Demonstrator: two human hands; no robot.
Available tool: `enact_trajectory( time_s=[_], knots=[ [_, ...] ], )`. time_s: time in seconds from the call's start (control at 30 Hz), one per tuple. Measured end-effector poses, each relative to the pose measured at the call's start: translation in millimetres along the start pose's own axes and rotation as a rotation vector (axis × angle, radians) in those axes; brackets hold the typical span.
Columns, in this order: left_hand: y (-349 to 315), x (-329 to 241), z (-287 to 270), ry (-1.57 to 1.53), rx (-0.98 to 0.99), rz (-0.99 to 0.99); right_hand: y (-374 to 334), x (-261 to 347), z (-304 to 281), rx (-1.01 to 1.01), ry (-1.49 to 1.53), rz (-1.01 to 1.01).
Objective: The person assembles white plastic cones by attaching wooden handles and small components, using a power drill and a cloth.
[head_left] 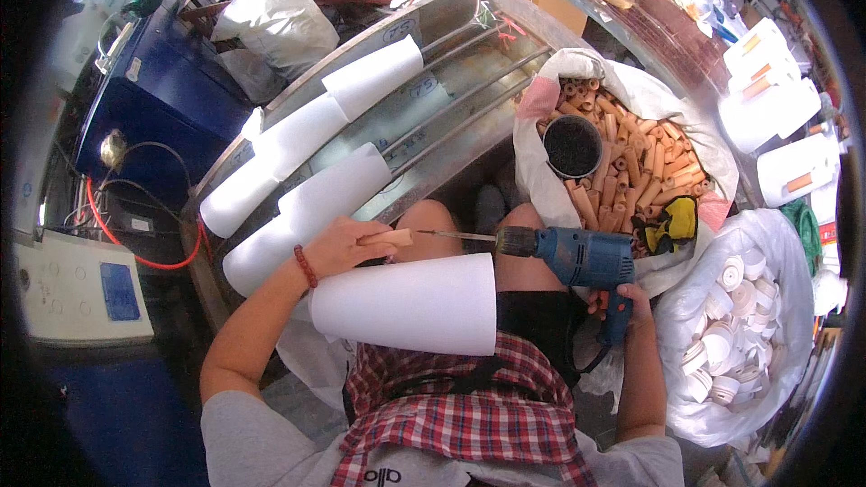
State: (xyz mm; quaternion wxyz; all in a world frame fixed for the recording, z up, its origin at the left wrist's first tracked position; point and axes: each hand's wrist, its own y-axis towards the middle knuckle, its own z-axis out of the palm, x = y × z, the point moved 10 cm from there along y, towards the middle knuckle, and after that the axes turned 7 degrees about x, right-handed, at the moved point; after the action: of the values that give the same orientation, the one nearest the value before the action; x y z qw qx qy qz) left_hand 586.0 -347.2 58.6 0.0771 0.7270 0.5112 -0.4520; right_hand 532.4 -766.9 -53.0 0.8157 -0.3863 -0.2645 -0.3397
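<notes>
My left hand (pixel 336 249) grips a short tan tube (pixel 390 238), wooden-looking, between thumb and fingers. My right hand (pixel 635 302) is wrapped round the handle of a blue power drill (pixel 586 257). A long thin bit (pixel 460 234) runs from the drill's chuck toward the end of the tube; whether its tip touches the tube or sits inside, I cannot tell. Across my lap, under my left wrist, lies a large white cone (pixel 406 302) with its wide end to the right.
More white cones (pixel 298 135) lie in rows on a metal rack (pixel 451 117) ahead. A white sack (pixel 541 140) holds many tan tubes, a dark round cup (pixel 573 146) and a yellow-black item (pixel 672 225). Right of me, a plastic bag (pixel 785 307) holds white discs. A blue cabinet (pixel 171 81) stands left.
</notes>
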Motion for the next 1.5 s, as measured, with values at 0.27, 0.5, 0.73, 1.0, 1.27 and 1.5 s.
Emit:
enact_trajectory(
  time_s=[0.27,0.5,0.73,1.0,1.27,1.5],
  knots=[
    [9.4,-2.1,1.7,-0.057,0.007,0.007,1.0,4.3,5.6,0.023,0.025,-0.018],
    [8.5,-2.9,2.6,-0.062,-0.016,0.050,1.1,-0.5,1.9,-0.002,0.058,0.011],
    [17.7,-19.3,10.3,0.058,0.047,0.100,-2.3,2.0,5.0,-0.020,0.053,0.017],
    [16.7,-50.5,11.0,0.255,0.080,0.156,1.5,2.6,5.7,0.066,0.053,-0.006],
    [17.9,-78.2,21.5,0.367,0.047,0.234,3.4,15.2,21.7,0.036,0.055,0.007],
    [9.7,-87.8,17.7,0.457,-0.010,0.258,5.7,24.1,30.7,0.130,0.050,-0.019]
  ],
)
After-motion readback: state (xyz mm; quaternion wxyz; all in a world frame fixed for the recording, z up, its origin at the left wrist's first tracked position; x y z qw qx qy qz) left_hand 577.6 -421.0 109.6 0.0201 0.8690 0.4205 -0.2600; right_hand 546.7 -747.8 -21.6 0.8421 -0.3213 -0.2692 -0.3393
